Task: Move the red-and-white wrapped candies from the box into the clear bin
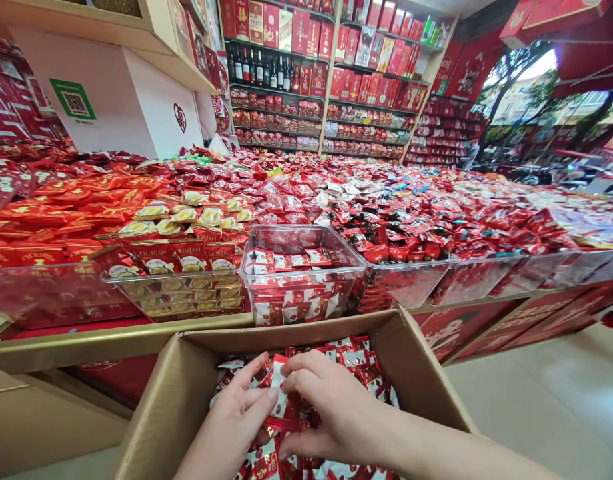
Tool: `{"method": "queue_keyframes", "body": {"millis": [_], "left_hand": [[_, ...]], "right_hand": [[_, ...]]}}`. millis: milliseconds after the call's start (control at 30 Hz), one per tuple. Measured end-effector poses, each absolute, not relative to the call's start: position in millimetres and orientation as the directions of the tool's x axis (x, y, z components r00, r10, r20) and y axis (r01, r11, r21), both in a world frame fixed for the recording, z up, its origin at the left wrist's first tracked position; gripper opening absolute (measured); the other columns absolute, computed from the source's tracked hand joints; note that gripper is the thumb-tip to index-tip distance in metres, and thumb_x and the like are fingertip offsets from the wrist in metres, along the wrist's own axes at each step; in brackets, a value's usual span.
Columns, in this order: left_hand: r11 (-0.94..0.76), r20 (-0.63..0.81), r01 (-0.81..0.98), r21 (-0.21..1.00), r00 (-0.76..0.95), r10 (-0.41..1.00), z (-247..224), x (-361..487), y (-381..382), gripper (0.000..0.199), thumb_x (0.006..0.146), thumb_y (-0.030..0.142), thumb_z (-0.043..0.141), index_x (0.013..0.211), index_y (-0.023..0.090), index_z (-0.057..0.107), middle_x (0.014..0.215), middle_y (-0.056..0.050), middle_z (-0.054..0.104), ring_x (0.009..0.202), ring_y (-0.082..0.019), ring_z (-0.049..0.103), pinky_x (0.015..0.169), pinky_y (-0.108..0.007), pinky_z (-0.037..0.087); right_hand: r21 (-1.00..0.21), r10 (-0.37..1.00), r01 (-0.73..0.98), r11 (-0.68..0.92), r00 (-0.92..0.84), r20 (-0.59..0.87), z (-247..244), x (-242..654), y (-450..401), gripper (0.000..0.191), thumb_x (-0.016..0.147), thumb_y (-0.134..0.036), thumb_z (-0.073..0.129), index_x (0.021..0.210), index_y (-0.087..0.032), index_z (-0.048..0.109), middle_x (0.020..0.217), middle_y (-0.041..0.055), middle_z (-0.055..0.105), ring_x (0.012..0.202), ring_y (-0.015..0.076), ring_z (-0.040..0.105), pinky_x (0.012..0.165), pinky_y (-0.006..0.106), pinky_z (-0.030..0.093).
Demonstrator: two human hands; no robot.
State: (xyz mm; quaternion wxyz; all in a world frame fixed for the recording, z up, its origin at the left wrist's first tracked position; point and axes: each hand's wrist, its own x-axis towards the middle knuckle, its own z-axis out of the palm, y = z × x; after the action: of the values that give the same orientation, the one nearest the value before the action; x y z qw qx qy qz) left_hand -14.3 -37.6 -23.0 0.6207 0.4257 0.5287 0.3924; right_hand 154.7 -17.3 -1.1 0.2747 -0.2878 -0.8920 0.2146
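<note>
One red-and-white packet (285, 410) sits between my half-curled right hand (331, 407) and loosely spread left hand (231, 420), whether gripped I cannot tell, as I seem to be gathering packets (263, 461) in the carton (146, 407) around my fingers (303, 363), next likely needing a surer pinch

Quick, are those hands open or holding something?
Left hand: open, thumb at a red-and-white packet.
Right hand: fingers curled at that packet; grip cannot be told.
</note>
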Motion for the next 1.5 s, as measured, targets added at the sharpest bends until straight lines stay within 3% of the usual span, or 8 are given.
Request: {"method": "queue_keyframes", "body": {"millis": [233,433,667,767,833,933,1167,1500], "left_hand": [[0.248,-0.242,-0.078,0.966,0.084,0.967,-21.6,-10.7,-41.1,0.070,0.067,0.039,0.058,0.125,0.015,0.025,0.042,0.012,0.036,0.037,-0.006,0.029,0.038,-0.018,0.020],[0.222,-0.220,-0.110,0.969,0.030,0.975,-23.8,-9.6,-40.6,0.064,0.067,0.046,0.057,0.121,0.020,0.032,0.045,0.009,0.041,0.039,-0.008,0.035,0.038,-0.018,0.027],[0.236,-0.249,0.156,0.959,0.067,0.966,-24.9,-15.4,-37.1,0.057,0.076,0.041,0.046,0.123,0.019,0.022,0.064,0.001,0.056,0.053,-0.015,0.053,0.042,-0.021,0.035],[0.109,-0.192,0.525,0.844,0.106,0.976,-28.6,-23.4,-35.4,0.039,0.080,0.034,0.039,0.116,0.020,0.036,0.087,-0.006,0.061,0.073,-0.019,0.057,0.063,-0.029,0.042],[-0.037,-0.195,0.781,0.624,0.201,0.960,-34.0,-28.4,-37.2,0.032,0.079,0.027,0.036,0.108,0.020,0.046,0.095,-0.009,0.061,0.085,-0.022,0.056,0.076,-0.034,0.039],[-0.164,-0.336,0.907,0.389,0.305,0.891,-45.3,-31.2,-48.0,0.026,0.070,0.020,0.044,0.091,0.017,0.060,0.090,-0.014,0.063,0.087,-0.030,0.056,0.075,-0.041,0.039],[-0.227,-0.476,0.931,0.285,0.343,0.810,-66.3,-18.9,-70.2,0.050,0.052,0.004,0.054,0.101,0.014,0.059,0.102,-0.018,0.060,0.099,-0.036,0.050,0.083,-0.047,0.035],[0.005,-0.345,0.962,0.272,0.093,0.934,-91.9,0.7,4.6,0.030,0.081,0.026,0.048,0.109,0.017,0.047,0.118,-0.008,0.046,0.104,-0.023,0.045,0.086,-0.047,0.036]], "right_hand": [[-0.331,0.586,0.495,0.804,-0.753,0.300,-0.6,154.9,-16.0,0.009,0.073,-0.024,0.049,0.079,-0.017,0.049,0.103,0.0061,0.052,0.082,0.0157,0.046,0.072,0.027,0.039],[-0.216,0.520,0.473,0.854,-0.784,0.337,-0.9,155.9,-15.7,0.008,0.074,-0.023,0.046,0.077,-0.017,0.050,0.107,0.0070,0.051,0.080,0.0158,0.045,0.072,0.029,0.039],[-0.183,0.552,0.522,0.833,-0.810,0.199,-7.2,160.6,-6.2,0.009,0.073,-0.019,0.045,0.079,-0.016,0.051,0.088,0.0059,0.057,0.077,0.0156,0.050,0.068,0.026,0.039],[-0.107,0.644,0.637,0.763,-0.763,0.051,-14.1,169.8,5.9,0.009,0.071,-0.016,0.045,0.076,-0.015,0.052,0.077,0.0060,0.058,0.072,0.0172,0.053,0.064,0.027,0.040],[-0.042,0.693,0.695,0.718,-0.719,-0.054,-18.3,175.4,12.2,0.012,0.069,-0.011,0.045,0.075,-0.014,0.055,0.076,0.0079,0.060,0.072,0.0192,0.055,0.064,0.028,0.041],[0.047,0.724,0.747,0.663,-0.624,-0.294,-20.1,178.1,14.6,0.018,0.067,-0.005,0.044,0.075,-0.012,0.060,0.076,0.0122,0.062,0.074,0.0233,0.058,0.062,0.031,0.043],[0.063,0.712,0.780,0.623,-0.531,-0.460,-15.1,173.5,7.9,0.023,0.066,-0.005,0.045,0.080,-0.011,0.063,0.081,0.0139,0.063,0.076,0.0246,0.060,0.059,0.029,0.046],[-0.009,0.731,0.814,0.581,-0.527,-0.434,-19.0,175.2,9.9,0.026,0.067,-0.032,0.054,0.086,-0.016,0.061,0.085,0.0114,0.063,0.079,0.0243,0.059,0.061,0.029,0.044]]}}
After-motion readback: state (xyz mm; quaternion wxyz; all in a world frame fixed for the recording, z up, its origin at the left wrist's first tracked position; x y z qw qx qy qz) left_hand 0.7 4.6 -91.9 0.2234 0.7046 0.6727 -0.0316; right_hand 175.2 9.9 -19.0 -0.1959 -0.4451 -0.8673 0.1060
